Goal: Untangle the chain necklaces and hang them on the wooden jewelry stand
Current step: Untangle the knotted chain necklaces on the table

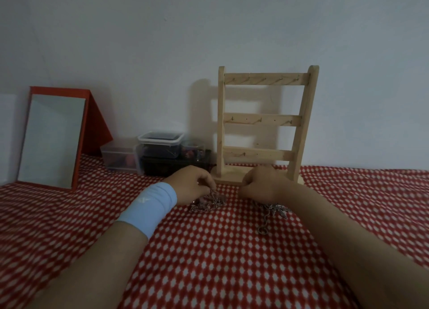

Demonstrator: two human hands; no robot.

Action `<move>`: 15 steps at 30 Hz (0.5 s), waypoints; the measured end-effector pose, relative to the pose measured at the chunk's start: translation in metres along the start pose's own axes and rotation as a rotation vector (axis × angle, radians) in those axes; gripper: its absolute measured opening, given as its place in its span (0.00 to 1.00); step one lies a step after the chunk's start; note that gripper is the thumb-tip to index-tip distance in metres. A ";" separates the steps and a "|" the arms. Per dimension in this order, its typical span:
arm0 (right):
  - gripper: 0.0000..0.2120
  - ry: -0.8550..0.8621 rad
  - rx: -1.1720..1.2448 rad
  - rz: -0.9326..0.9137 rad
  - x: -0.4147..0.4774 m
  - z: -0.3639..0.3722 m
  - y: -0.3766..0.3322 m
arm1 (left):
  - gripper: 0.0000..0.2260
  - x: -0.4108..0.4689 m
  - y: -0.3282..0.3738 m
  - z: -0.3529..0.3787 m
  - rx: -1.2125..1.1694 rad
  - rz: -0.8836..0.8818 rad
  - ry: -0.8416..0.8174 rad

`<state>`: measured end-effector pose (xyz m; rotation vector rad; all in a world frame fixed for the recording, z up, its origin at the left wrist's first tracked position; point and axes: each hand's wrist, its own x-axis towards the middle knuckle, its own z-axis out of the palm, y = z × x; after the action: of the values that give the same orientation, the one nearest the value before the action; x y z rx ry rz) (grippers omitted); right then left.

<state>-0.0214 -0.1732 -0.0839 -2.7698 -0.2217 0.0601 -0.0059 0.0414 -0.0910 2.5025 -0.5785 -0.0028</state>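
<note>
A tangled heap of silvery chain necklaces point(207, 203) lies on the red cloth with white dots point(209, 250). My left hand point(191, 183), with a pale blue wristband, pinches chain at the top of that heap. My right hand point(262, 184) is curled, and a second bunch of chain point(272, 210) trails from under it, its clasp end point(262, 230) lying loose on the cloth. What its fingers hold is hidden. The wooden jewelry stand point(262, 123) rises just behind both hands against the wall, with three cross bars of small hooks, all bare.
A red-framed mirror point(52, 138) leans at the back left. Clear plastic boxes point(160, 144) and a dark box point(176, 165) are stacked against the wall left of the stand. The white wall stands close behind everything.
</note>
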 end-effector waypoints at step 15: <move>0.07 0.008 -0.032 -0.246 -0.001 0.014 -0.009 | 0.07 -0.002 0.007 0.013 0.205 0.030 0.034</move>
<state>-0.0243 -0.1598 -0.0933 -2.7505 -0.5637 -0.0174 -0.0119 0.0294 -0.0984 2.6855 -0.6297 0.1149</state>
